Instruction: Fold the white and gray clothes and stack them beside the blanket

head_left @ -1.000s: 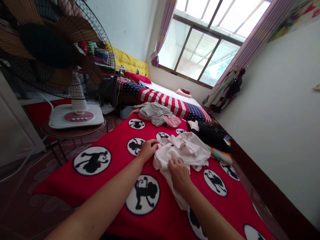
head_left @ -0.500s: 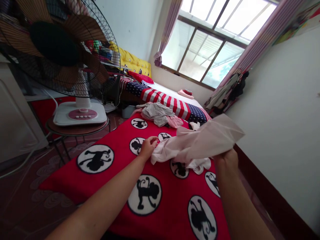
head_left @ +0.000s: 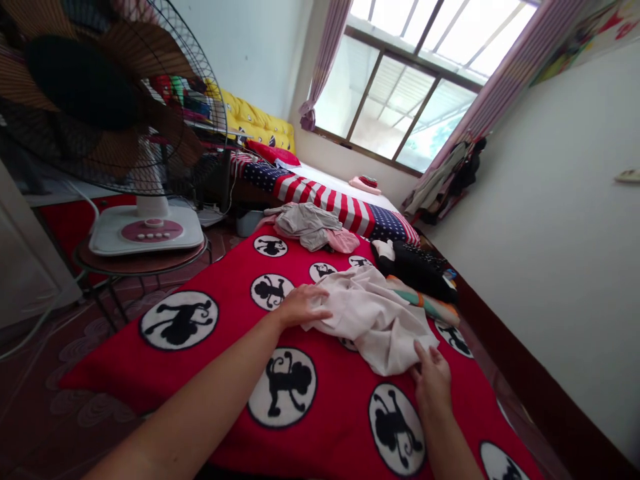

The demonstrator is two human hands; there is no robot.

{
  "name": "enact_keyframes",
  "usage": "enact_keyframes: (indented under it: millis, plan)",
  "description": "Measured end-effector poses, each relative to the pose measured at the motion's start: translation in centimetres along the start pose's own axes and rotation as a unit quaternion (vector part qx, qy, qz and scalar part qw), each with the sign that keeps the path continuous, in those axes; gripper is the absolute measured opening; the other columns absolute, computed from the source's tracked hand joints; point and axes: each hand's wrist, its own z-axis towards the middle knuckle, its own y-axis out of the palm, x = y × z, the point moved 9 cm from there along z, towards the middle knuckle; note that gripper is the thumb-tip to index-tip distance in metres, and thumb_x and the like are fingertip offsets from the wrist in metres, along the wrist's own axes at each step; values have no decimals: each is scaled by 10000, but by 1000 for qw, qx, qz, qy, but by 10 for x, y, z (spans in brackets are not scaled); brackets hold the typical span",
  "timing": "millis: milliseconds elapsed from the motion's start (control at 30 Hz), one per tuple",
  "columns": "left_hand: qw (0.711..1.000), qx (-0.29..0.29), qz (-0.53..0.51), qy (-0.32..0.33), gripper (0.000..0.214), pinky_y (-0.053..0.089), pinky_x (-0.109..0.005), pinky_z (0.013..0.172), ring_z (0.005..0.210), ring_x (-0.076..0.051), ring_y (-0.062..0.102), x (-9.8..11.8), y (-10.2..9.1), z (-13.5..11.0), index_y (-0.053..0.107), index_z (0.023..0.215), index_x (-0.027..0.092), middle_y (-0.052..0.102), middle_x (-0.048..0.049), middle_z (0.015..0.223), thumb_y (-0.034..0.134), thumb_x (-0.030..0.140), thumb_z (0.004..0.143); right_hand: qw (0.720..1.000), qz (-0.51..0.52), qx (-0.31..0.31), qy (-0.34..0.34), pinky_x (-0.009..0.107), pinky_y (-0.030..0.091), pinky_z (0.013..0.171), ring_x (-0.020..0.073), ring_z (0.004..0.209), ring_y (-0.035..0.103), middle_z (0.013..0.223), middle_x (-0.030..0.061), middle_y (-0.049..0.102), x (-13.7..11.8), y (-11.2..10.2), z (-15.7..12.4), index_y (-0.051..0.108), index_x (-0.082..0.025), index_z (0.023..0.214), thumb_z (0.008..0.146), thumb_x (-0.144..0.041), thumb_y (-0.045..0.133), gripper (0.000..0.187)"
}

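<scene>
A pale pink garment (head_left: 373, 313) lies rumpled on the red blanket with black monkey prints (head_left: 225, 280). My left hand (head_left: 300, 305) rests flat on the garment's left edge, fingers stretched out. My right hand (head_left: 433, 377) sits at the garment's near right corner, fingertips touching or pinching the hem; whether it grips the cloth is hard to see.
Black clothing with a striped piece (head_left: 420, 273) lies right of the garment. A grey and pink clothes heap (head_left: 313, 227) sits further back. A fan (head_left: 100, 100) stands on a stool at left. A striped bed (head_left: 340, 200) lies beyond, wall at right.
My right hand had lifted the garment into the air to the right; now the cloth is laid down on the blanket and the right hand is low at its corner. The left hand has flattened.
</scene>
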Motion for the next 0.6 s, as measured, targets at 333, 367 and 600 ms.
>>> enact_keyframes:
  millis: [333,367,600]
  plan:
    - [982,-69,166,60,366,401,-339,979,1170,-231,545,17,20,-12,700,1022,257,621,-33,1251,528,91,744,953,-258,-147,-54,380,506,848,304,987,622,1086,153,632,-9,15,3,497,-108,1221,570,-453,642,751]
    - [983,-58,168,42,394,432,-315,923,1099,-220,586,14,15,-9,698,1001,236,665,-38,1162,486,50,726,948,-257,-187,-35,359,526,751,281,889,644,1009,128,655,-5,14,3,503,-118,1218,551,-438,660,755]
    - [964,-25,262,-46,237,448,-277,714,826,-242,647,13,-80,44,686,820,173,700,-61,791,523,47,702,870,-310,-384,8,251,378,432,138,437,503,521,14,586,-50,14,20,656,-137,703,471,-349,682,315]
